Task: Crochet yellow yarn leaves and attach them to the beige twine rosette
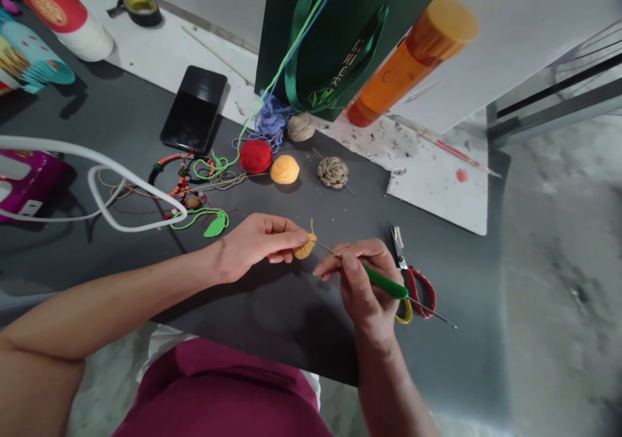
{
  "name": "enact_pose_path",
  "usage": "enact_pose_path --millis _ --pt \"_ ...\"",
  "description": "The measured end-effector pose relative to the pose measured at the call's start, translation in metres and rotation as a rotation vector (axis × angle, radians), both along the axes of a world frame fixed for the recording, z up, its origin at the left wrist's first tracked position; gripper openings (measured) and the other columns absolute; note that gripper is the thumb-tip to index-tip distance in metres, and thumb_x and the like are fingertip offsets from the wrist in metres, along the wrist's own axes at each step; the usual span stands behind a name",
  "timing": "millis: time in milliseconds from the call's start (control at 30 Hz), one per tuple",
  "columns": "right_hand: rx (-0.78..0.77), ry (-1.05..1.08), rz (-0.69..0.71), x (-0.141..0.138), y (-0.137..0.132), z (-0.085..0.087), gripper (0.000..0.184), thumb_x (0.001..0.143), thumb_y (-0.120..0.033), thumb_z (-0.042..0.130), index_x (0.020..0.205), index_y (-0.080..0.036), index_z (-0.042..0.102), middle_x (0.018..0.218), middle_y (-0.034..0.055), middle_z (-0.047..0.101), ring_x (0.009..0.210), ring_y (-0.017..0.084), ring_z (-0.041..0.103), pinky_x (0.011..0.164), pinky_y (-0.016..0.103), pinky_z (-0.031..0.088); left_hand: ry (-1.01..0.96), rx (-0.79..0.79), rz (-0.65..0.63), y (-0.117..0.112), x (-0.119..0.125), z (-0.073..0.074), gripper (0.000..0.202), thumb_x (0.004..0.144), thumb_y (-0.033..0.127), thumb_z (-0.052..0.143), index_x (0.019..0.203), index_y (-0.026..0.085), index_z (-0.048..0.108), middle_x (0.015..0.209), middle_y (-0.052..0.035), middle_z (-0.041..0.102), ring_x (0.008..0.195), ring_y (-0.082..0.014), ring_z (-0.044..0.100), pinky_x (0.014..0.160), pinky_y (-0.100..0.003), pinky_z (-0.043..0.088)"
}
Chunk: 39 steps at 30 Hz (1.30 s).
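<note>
Left hand (257,246) pinches yellow crochet piece (305,248); right hand (362,288) holds green-handled crochet hook (386,283) (red scissors (420,288) at three o'clock).

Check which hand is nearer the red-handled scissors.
Right. The right hand sits just left of the red-handled scissors; the left hand lies farther left.

- Center of frame: the left hand (260,246) holds a crocheted piece (305,248) against the tip of a crochet hook (386,286) held in the right hand (362,281), both above the table (291,340).
- Right of the right hand: scissors (415,285) on the table, beneath the hook's end.
- Behind the hands, left to right: beaded strand (182,178), yarn ball (256,156), second yarn ball (284,169), cord coil (333,172).
- Upper left: smartphone (194,109) behind the beaded strand.
- Top center: gift bag (340,35), with a cylindrical container (413,61) to its right.
</note>
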State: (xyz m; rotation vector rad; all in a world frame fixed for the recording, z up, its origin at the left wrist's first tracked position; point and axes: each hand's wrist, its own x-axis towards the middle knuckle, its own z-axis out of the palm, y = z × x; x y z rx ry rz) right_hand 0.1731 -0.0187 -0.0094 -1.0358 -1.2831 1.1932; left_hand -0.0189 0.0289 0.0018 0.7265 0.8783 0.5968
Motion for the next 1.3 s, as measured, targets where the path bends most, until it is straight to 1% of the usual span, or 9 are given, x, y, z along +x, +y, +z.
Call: enact_pose_path --millis 300,467,567,733,967,1100,1200,1300 --pt "0.012 -0.033 -0.01 -0.0013 0.0019 0.0023 0.01 0.099 -0.025 0.062 0.09 -0.023 0.059 0.07 -0.0005 0.078 0.056 0.011 0.069 0.054 0.023 0.056 0.027 0.021 -0.005 0.0006 0.0011 -0.0019 0.031 0.078 0.043 0.073 0.073 0.013 0.067 0.065 0.0006 0.06 0.056 -0.0074 0.044 0.053 -0.026 0.026" --pt "-0.011 0.005 -0.007 -0.0023 0.0026 0.0035 0.01 0.099 -0.025 0.063 0.089 -0.023 0.06 0.07 -0.0015 0.079 0.056 0.01 0.069 0.055 0.022 0.056 0.037 0.043 -0.021 -0.0005 0.0004 -0.0007 0.031 0.079 0.043 0.073 0.075 0.013 0.068 0.063 0.0011 0.059 0.056 -0.0074 0.043 0.053 -0.026 0.026" --pt "-0.035 0.036 -0.012 -0.0031 0.0036 0.0045 0.01 0.098 -0.026 0.064 0.089 -0.023 0.06 0.069 -0.0027 0.078 0.054 0.01 0.068 0.053 0.022 0.055 0.021 0.054 -0.024 -0.0011 0.0006 0.0 0.031 0.079 0.043 0.073 0.075 0.013 0.068 0.062 0.0016 0.058 0.056 -0.0072 0.042 0.053 -0.026 0.026" --pt "-0.074 0.091 -0.05 -0.0047 0.0056 0.0068 0.015 0.096 -0.031 0.066 0.085 -0.023 0.06 0.063 -0.0034 0.076 0.049 0.012 0.065 0.048 0.023 0.052 -0.015 0.054 -0.025 -0.0012 0.0015 -0.001 0.034 0.079 0.046 0.073 0.075 0.013 0.067 0.062 0.0011 0.058 0.055 -0.007 0.041 0.052 -0.026 0.025" --pt "-0.121 0.134 -0.014 -0.0054 0.006 0.0079 0.019 0.094 -0.036 0.068 0.083 -0.024 0.059 0.061 -0.0029 0.076 0.046 0.012 0.062 0.047 0.024 0.049 0.007 0.056 -0.049 -0.0019 -0.0007 0.002 0.034 0.079 0.046 0.072 0.077 0.013 0.067 0.063 0.0012 0.057 0.056 -0.0075 0.042 0.054 -0.026 0.027" --pt "-0.142 0.151 -0.024 -0.0062 0.0078 0.0074 0.022 0.094 -0.038 0.068 0.081 -0.023 0.059 0.06 -0.0033 0.075 0.045 0.012 0.061 0.046 0.023 0.048 0.016 0.062 -0.045 -0.0022 -0.0008 0.0043 0.032 0.08 0.045 0.071 0.076 0.013 0.066 0.062 0.0018 0.057 0.056 -0.0076 0.042 0.054 -0.026 0.027" --pt "-0.118 0.119 -0.055 -0.0066 0.008 0.0074 0.021 0.094 -0.038 0.068 0.082 -0.023 0.06 0.058 -0.0037 0.074 0.045 0.012 0.062 0.045 0.022 0.048 0.014 0.065 -0.031 -0.0021 -0.0003 0.0048 0.031 0.08 0.044 0.071 0.077 0.013 0.066 0.062 0.0022 0.057 0.056 -0.0076 0.042 0.053 -0.026 0.027" --pt "-0.018 0.02 -0.074 -0.0044 0.0054 0.0061 0.014 0.097 -0.032 0.064 0.086 -0.023 0.06 0.061 -0.0027 0.074 0.048 0.012 0.064 0.047 0.024 0.05 0.013 0.065 -0.019 -0.0016 0.0001 0.0042 0.033 0.08 0.046 0.073 0.076 0.014 0.066 0.063 0.0016 0.058 0.056 -0.0077 0.043 0.053 -0.026 0.026"
